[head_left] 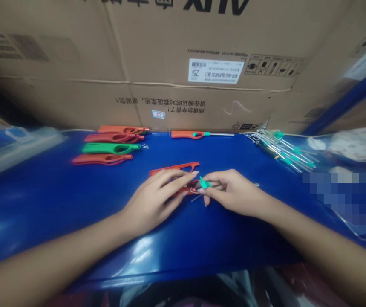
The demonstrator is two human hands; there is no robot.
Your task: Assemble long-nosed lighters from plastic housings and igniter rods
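Note:
My left hand (160, 194) is closed on a red lighter casing (189, 190), most of it hidden under the fingers. Between the fingertips of my right hand (234, 189) is a small green plastic piece (205, 183), close to the casing's right end. A thin rod (197, 198) shows just below the fingertips; what it joins is unclear. Right behind my left hand lies another red casing piece (189, 165), with a loop-shaped opening.
Several red lighter handles and one green handle (109, 148) lie at the back left. A red lighter (185, 134) with a metal tube rests at the back. Metal tubes with green pieces (285, 151) are heaped at right. A cardboard box (157, 55) walls off the blue table (58, 200).

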